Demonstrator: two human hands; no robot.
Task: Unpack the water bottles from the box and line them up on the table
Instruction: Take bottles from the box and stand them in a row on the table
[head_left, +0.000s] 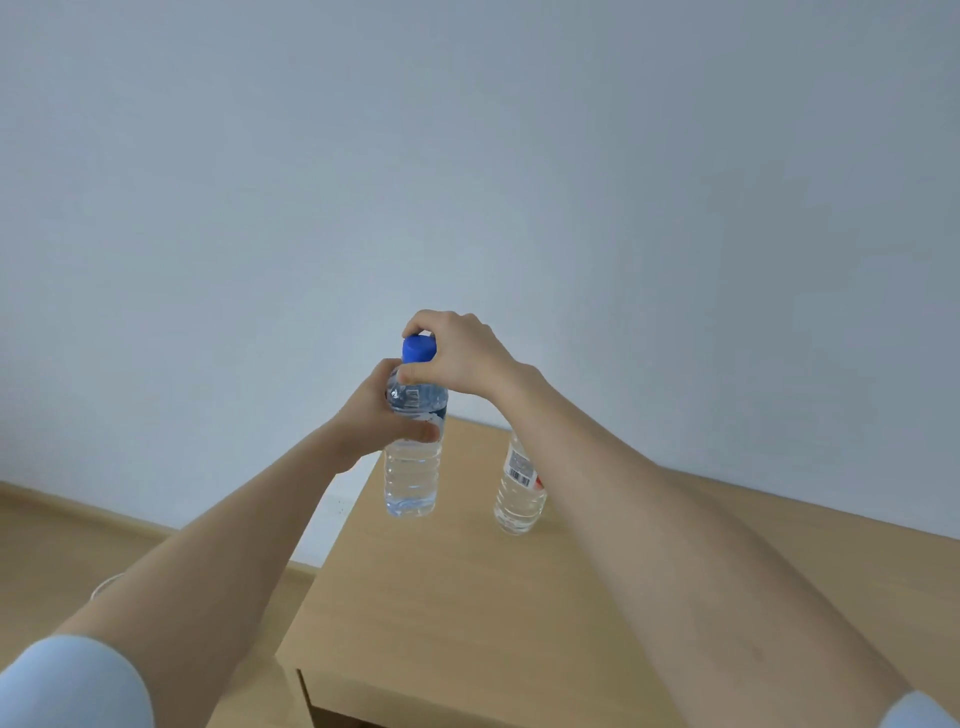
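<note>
A clear water bottle (413, 473) with a blue cap (418, 348) stands upright near the far left corner of the light wooden table (467, 597). My left hand (382, 410) grips its upper body around the label. My right hand (457, 353) is curled over the cap from above, fingers pinching it. A second clear bottle (519, 491) with a white barcode label stands upright to the right, its top hidden behind my right forearm. The box is not in view.
A plain pale wall rises behind the table. Wooden floor (52, 530) with a skirting board lies to the left. A small whitish round object (106, 587) shows on the floor beside my left forearm. The table's left edge runs close to the held bottle.
</note>
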